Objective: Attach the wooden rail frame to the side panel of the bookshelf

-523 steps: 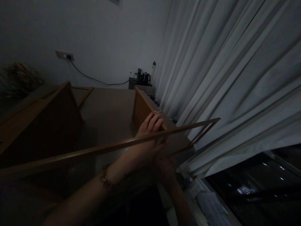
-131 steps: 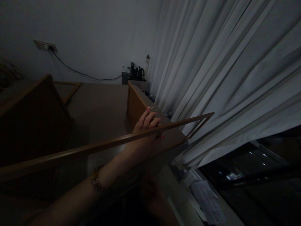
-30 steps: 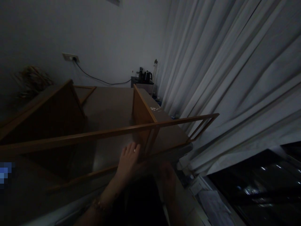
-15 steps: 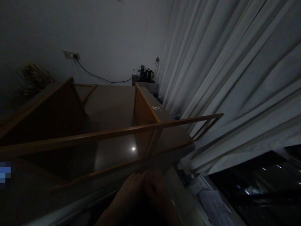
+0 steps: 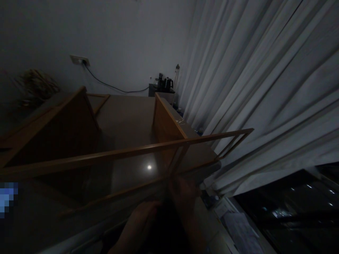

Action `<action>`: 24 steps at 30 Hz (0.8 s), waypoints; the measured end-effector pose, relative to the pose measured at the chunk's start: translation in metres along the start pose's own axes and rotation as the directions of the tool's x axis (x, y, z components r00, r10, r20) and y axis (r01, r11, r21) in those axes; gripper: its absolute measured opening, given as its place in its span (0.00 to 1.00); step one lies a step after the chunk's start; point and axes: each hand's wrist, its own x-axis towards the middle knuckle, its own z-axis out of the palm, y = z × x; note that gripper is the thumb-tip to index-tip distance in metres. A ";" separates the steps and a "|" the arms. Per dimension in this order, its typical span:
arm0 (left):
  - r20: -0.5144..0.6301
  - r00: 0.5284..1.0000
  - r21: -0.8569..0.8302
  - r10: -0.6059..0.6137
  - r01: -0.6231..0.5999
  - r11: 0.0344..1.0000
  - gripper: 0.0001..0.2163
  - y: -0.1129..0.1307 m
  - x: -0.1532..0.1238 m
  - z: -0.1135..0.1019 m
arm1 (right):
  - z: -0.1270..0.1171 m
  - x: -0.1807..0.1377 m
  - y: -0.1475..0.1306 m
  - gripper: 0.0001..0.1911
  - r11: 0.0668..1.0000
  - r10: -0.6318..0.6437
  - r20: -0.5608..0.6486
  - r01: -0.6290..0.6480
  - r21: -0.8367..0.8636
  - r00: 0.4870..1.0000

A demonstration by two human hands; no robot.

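My left hand (image 5: pixel 141 217) is low in the middle of the view, in front of the table's near side. Its fingers are lost in the dark. Higher and to the right, my right hand (image 5: pixel 184 194) is close to the lower rail of a brown wooden frame (image 5: pixel 132 151). Whether it touches the rail I cannot tell. No object shows in either hand, and the two hands are apart. The frame has a long upper rail crossing the view, with a wooden panel (image 5: pixel 168 121) and a darker panel (image 5: pixel 60 130) behind it. A glossy tabletop (image 5: pixel 124 116) lies between the panels.
A black kettle (image 5: pixel 167 83) stands on a small cabinet at the back, near a wall socket (image 5: pixel 79 60) with a cable. White curtains (image 5: pixel 238 88) hang on the right. Papers (image 5: pixel 242 225) lie at the lower right beside a dark glossy surface (image 5: pixel 288 204). Dried stalks (image 5: pixel 37 84) are at the far left.
My hands were together at the lower middle and have come apart. The right hand has moved up and right toward the frame; the left has shifted slightly down and left.
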 end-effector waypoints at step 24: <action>-0.003 0.999 0.037 0.046 -0.046 0.998 0.18 -0.003 0.001 0.006 | -0.003 0.008 -0.014 0.06 0.999 -0.010 0.108 0.014 -0.044 0.994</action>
